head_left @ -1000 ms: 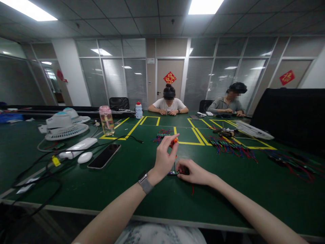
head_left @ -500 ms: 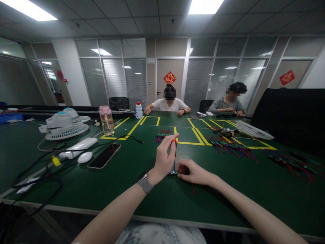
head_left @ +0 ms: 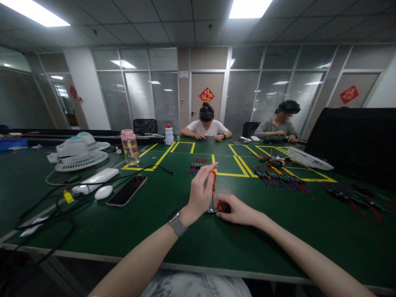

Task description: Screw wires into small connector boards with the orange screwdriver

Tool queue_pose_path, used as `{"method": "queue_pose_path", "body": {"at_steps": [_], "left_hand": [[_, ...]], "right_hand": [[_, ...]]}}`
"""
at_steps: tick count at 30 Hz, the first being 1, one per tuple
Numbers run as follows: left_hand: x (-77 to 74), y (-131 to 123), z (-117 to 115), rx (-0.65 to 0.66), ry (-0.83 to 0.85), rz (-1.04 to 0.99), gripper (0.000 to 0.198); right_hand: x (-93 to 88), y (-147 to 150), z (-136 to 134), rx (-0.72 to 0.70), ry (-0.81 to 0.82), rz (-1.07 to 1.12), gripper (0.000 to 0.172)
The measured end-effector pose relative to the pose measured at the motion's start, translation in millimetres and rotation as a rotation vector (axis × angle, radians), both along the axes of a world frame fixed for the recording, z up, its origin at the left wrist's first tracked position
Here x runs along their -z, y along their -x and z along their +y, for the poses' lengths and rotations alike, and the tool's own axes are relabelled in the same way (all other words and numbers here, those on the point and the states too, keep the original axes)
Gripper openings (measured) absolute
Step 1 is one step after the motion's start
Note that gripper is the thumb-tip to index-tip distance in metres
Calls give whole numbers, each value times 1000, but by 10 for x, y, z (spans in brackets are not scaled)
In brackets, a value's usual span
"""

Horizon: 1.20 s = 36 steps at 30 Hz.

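Observation:
My left hand (head_left: 200, 187) is closed round the orange handle of a screwdriver (head_left: 214, 181). The tool stands upright, and its thin shaft runs down to a small green circuit board (head_left: 211, 210) on the table. My right hand (head_left: 233, 209) is closed low beside the board, its fingertips at the board's right end. A red wire (head_left: 234, 231) comes out beneath that hand. What exactly the right fingers pinch is partly hidden, though the board's edge and wires lie right there. Beyond my left hand lies a small bunch of wired circuit boards (head_left: 198, 165).
A phone (head_left: 127, 190), a white mouse (head_left: 103, 192), a power strip (head_left: 95, 180), black cables and a pink bottle (head_left: 130, 147) are at left. More wired boards (head_left: 280, 177) and a keyboard (head_left: 309, 159) are at right. Two people sit across the green table (head_left: 123, 239).
My hands stay almost in place, and more of the orange handle shows beside my left fingers. Across the table, the person in white has brought a hand inward.

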<state>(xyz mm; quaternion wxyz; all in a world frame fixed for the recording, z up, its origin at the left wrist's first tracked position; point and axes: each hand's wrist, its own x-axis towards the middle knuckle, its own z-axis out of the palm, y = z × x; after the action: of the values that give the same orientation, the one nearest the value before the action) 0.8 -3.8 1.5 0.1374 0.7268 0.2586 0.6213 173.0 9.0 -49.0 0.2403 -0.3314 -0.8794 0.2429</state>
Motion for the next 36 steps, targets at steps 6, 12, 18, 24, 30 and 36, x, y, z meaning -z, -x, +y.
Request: {"method": "queue_pose_path", "body": {"at_steps": [6, 12, 18, 24, 30, 36], "left_hand": [[-21, -12, 20, -67, -15, -9, 24], [-39, -2, 6, -125, -72, 10, 14], [-8, 1, 9, -12, 29, -9, 31], [-22, -6, 31, -37, 32, -19, 26], [-35, 9, 27, -73, 48, -19, 21], [4, 6, 49, -18, 104, -61, 31]], "right_hand": [[26, -10, 16, 2, 8, -2, 13], [42, -20, 43, 0, -3, -7, 14], [12, -7, 17, 2, 7, -7, 13], [10, -5, 13, 8, 5, -14, 14], [16, -7, 14, 8, 3, -10, 14], [21, -5, 17, -1, 1, -8, 13]]}}
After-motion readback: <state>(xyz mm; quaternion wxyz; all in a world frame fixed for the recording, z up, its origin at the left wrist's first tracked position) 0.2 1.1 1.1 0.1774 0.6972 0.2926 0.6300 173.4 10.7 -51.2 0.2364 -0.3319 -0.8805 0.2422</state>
